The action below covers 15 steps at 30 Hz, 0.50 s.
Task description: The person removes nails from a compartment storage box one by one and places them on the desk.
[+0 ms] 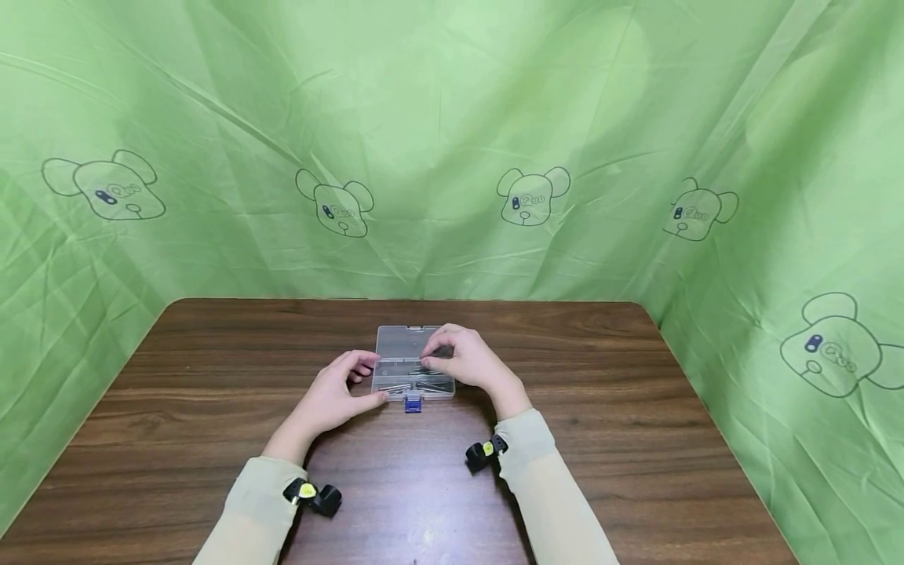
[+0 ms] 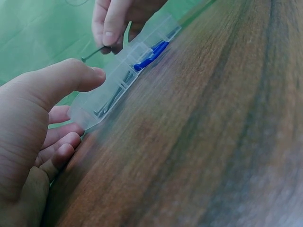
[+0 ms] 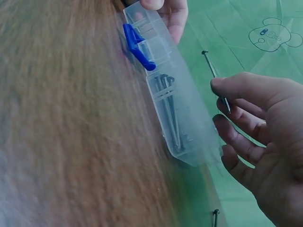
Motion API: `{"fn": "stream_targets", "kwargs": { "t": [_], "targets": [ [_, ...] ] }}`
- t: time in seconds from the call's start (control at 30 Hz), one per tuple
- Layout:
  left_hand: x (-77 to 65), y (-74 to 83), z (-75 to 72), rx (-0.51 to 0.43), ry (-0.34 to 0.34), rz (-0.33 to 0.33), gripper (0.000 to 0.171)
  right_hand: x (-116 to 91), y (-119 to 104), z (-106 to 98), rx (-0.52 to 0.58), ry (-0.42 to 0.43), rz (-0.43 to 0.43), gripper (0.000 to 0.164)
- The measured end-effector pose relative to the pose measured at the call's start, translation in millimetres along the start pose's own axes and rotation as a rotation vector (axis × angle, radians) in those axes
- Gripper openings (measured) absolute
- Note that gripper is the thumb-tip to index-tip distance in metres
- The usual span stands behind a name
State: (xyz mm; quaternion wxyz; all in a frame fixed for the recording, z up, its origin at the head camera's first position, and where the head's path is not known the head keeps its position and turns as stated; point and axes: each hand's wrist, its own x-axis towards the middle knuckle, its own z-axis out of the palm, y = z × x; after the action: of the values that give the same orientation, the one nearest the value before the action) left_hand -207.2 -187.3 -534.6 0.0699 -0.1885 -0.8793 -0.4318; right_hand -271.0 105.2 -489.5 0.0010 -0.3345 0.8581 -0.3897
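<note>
A clear plastic compartment box (image 1: 377, 380) lies on the table with its lid (image 1: 399, 343) laid back and a blue latch (image 1: 413, 405) at the front. Metal nails (image 3: 168, 109) lie in its front compartments. My left hand (image 1: 332, 399) holds the box at its left end, thumb at the front corner and fingers along the side. Above the box, my right hand (image 1: 473, 361) pinches a single nail (image 3: 208, 62) between thumb and fingers. That nail's head end sticks out to the left of the fingertips. The right hand covers part of the lid and the rear compartments.
Another nail (image 3: 216, 218) shows past the box's right end in the right wrist view. The brown wooden table (image 1: 212, 424) stretches around the box. Green cloth (image 1: 438, 259) hangs behind the table and along both sides.
</note>
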Motion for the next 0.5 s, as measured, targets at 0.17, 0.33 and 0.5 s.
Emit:
{"fn": "stream_targets", "kwargs": {
  "t": [0.17, 0.33, 0.5],
  "targets": [
    [0.7, -0.7, -0.2, -0.002, -0.002, 0.002, 0.064, -2, -2, -6, 0.060, 0.023, 0.022, 0.007],
    [1.1, -2.1, -0.7, -0.009, -0.004, 0.004, 0.064, -4, -2, -12, 0.106, 0.026, 0.073, 0.007],
    [2.0, -2.9, -1.1, -0.006, -0.003, 0.012, 0.064, -7, 0, -20, 0.139, 0.024, 0.118, 0.008]
  ]
}}
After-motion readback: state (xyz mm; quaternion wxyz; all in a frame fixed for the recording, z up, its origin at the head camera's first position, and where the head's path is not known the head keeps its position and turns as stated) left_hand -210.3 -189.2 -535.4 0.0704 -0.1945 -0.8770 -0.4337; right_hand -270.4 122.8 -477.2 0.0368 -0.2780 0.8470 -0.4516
